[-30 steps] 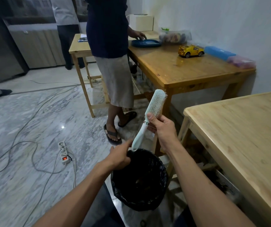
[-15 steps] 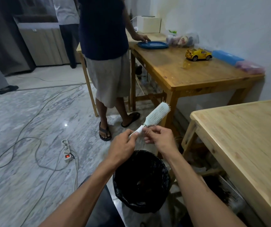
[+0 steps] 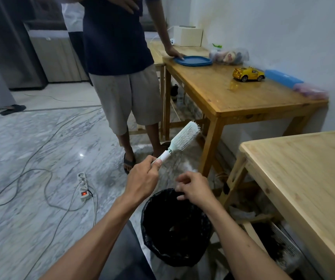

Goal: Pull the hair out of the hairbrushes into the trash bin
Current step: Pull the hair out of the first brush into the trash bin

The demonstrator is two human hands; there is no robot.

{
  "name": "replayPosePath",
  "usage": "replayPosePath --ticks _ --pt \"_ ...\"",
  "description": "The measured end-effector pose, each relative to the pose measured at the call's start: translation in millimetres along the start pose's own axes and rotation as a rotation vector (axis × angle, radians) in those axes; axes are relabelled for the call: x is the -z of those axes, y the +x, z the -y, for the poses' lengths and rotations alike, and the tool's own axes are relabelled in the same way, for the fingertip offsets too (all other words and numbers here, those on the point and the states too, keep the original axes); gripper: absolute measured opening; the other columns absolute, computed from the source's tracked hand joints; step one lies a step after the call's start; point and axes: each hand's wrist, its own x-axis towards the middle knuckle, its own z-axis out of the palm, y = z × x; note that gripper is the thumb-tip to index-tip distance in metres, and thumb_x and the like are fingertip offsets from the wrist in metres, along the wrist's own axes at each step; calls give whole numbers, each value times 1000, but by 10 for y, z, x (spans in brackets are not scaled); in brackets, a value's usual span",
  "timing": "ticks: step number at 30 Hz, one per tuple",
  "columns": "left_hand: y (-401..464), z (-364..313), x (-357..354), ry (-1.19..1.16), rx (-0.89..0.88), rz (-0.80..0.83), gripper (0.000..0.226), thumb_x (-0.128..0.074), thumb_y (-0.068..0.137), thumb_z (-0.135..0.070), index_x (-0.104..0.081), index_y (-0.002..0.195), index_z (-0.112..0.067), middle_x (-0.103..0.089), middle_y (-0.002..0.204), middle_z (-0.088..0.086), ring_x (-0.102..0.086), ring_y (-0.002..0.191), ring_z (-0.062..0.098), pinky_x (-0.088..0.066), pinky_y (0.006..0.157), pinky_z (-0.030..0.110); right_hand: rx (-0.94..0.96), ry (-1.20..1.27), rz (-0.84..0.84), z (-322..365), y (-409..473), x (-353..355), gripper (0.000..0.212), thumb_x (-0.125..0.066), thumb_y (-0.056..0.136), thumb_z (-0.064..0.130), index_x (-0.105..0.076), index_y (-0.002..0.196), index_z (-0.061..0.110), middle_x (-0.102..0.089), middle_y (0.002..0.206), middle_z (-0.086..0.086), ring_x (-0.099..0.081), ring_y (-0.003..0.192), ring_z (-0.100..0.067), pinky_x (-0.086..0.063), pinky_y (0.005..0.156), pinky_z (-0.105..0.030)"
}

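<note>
Grey-veined marble floor point(image 3: 31, 138) runs across the room, with a white power strip point(image 3: 83, 186) and loose cables lying on it to the left. Against the wall on the right stands a darker wooden worktop point(image 3: 233, 98) that carries a blue lid point(image 3: 193, 61), a yellow toy car point(image 3: 248, 73), a blue box point(image 3: 283, 79) and a clear bag of small items point(image 3: 229, 55); a paler wooden worktop point(image 3: 308, 178) stands nearer, at the right edge. Another person in a dark shirt and grey shorts point(image 3: 126, 98) stands beside the darker worktop with one hand on the blue lid. Low in the middle sits the trash bin point(image 3: 156, 247), lined with a black bag, its inside too dark to read clearly. Up and to the left of the bin, the left hand point(image 3: 142, 180) grips the white handle of the hairbrush point(image 3: 182, 138), fingers curled round it and thumb pressed along the handle, so the mint-green head tilts up and to the right with its bristles facing right. Just above the far rim of the bin, the right hand point(image 3: 195, 188) has its fingers bent and drawn together near the thumb; whether they pinch any hair cannot be told. This hand is apart from the brush.
</note>
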Motion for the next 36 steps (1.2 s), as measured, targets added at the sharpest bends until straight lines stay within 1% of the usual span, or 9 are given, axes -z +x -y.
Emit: replayPosePath --ticks 2,4,7,11,13,16,23,30,36 --pt "-5 3 23 8 1 -5 27 -47 103 -32 -61 86 -18 -62 66 3 -58 64 25 -41 61 44 -10 39 -23 90 3 76 12 -76 89 23 -78 97 14 -80 79 -3 -76 78 -16 -64 74 -34" --pt "-4 7 35 3 0 -8 27 -46 103 -33 -61 86 -18 -62 66 2 -58 65 25 -40 60 42 7 -67 46 151 -14 128 25 -67 95 44 -78 103 23 -82 83 7 -73 86 -8 -55 79 -28" --pt "-9 6 39 4 1 -7 27 -46 103 -35 -62 87 -20 -61 66 1 -58 64 23 -40 60 41 -18 -6 77 154 38 93 25 -69 94 18 -76 117 21 -72 121 0 -71 95 -11 -56 79 -21" --pt "-35 7 47 29 -17 8 27 -46 103 -36 -63 90 -21 -60 65 0 -56 62 20 -38 59 40 -43 -1 -26 154 5 59 39 -69 79 -3 -76 108 22 -60 130 -10 -76 68 -20 -62 62 -27" --pt "-40 9 46 31 -14 11 28 -45 103 -38 -62 88 -21 -59 65 -1 -56 63 21 -40 61 41 8 -121 -14 167 -14 82 53 -79 73 6 -71 121 27 -48 139 -12 -72 101 -26 -59 90 -33" --pt "-68 -10 30 1 9 -5 45 -38 104 -48 -53 76 -17 -56 64 -1 -57 65 23 -45 65 44 -29 -90 205 219 -76 105 85 -88 68 33 -51 144 41 -31 153 -2 -34 143 -23 -36 115 -38" --pt "-101 -66 -2 48 -11 85 43 -34 107 -40 -46 76 -12 -55 68 1 -57 72 29 -38 66 45 -69 820 -25 412 34 206 31 -68 99 25 -64 124 7 -74 121 -16 -76 104 -25 -64 83 -41" --pt "-59 -259 -25 -5 -133 146 21 -49 100 -43 -52 114 -27 -70 86 1 -66 72 21 -52 69 43 63 743 -236 633 -14 517 37 -74 94 20 -53 125 17 -76 111 -13 -78 78 -16 -65 67 -33" --pt "1 -497 -152 -44 -332 150 19 -62 97 -30 -58 115 -24 -67 87 -2 -62 69 15 -49 64 39 120 640 -348 739 -105 962 48 -76 91 28 -54 132 14 -78 107 -10 -79 81 -16 -62 68 -31"
